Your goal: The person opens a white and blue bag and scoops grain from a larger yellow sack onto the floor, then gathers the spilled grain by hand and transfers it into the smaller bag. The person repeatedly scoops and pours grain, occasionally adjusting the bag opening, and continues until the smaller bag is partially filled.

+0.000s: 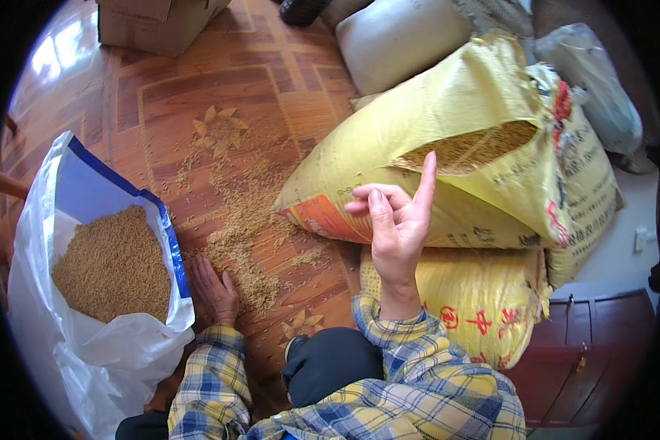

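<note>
My left hand (214, 290) lies low by the floor with its fingers stretched out, between an open white woven sack (96, 363) and a scatter of loose unhusked grain (253, 286). The sack has a blue inner band and holds a heap of brown grain (115, 264). My right hand (401, 228) is raised with the index finger pointing up, thumb and other fingers bent, and nothing in it. Behind it in the view lies a large yellow woven sack (330, 165), with a long opening in its side showing grain (473, 148).
Another yellow sack (484, 297) with red writing lies under the large one. Pale full sacks (401, 44) and a clear plastic bag (594, 82) stand behind. A cardboard box (165, 27) sits at the upper left, a dark red wooden cabinet (583, 357) at the lower right.
</note>
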`<state>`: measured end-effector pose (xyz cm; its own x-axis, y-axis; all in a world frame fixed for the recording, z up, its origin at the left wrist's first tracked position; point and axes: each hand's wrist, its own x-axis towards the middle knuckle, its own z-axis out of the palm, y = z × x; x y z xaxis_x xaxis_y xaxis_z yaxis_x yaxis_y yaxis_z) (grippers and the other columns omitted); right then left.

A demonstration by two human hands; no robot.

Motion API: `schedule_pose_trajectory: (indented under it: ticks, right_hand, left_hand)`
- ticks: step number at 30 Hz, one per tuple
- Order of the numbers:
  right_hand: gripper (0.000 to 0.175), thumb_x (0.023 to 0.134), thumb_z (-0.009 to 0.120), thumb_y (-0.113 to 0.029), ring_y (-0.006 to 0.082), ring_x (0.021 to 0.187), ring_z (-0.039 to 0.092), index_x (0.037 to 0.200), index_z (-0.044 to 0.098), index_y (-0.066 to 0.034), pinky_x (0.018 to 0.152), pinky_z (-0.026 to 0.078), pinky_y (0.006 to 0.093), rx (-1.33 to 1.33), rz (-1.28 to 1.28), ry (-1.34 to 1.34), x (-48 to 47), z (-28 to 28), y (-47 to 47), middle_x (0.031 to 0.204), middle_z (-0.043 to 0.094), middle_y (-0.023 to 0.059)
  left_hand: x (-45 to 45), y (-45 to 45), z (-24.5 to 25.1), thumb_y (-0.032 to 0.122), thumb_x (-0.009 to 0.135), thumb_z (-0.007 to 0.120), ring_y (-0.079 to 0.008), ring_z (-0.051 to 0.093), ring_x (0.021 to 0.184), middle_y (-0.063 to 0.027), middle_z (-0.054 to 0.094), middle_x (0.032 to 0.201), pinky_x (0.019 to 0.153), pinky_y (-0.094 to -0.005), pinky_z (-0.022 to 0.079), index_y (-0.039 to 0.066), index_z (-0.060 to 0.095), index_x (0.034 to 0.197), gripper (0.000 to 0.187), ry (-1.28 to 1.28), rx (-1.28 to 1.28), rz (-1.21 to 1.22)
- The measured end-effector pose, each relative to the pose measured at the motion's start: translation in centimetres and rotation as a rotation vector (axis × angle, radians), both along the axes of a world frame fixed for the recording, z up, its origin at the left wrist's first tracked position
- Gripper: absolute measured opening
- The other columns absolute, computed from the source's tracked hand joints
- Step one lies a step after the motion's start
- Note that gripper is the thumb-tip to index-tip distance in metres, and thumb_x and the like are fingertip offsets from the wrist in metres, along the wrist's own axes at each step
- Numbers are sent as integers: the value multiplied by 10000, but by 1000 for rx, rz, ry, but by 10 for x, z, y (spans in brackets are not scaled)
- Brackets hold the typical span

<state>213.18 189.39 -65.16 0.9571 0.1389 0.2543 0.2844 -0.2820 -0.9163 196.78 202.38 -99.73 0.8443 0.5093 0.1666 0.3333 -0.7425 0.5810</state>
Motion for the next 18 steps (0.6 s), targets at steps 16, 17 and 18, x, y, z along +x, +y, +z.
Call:
schedule_pose_trajectory:
  ticks: [16,17,18]
  right_hand:
    - [815,944,497,8,139,597,614,1546,-52,-20,565,552,268,47,-28,-95,-33,47,4,790,637,106]
    - [819,937,499,9,150,595,622,1535,-60,12,572,552,267,45,-28,-11,-33,45,6,793,650,124]
    - [826,934,503,8,158,599,628,1528,-70,28,572,552,270,58,-57,137,-34,42,9,798,657,135]
  left_hand:
    - [-7,13,23,141,942,558,-416,267,1429,-258,296,1531,1197,-460,208,-36,269,1485,640,-128,-372,-36]
    - [-7,13,23,138,940,561,-413,266,1431,-258,295,1532,1197,-458,208,-35,265,1487,645,-127,-388,-31]
    - [-6,13,23,138,939,564,-410,266,1432,-257,292,1534,1197,-455,208,-32,261,1490,651,-157,-387,-31]
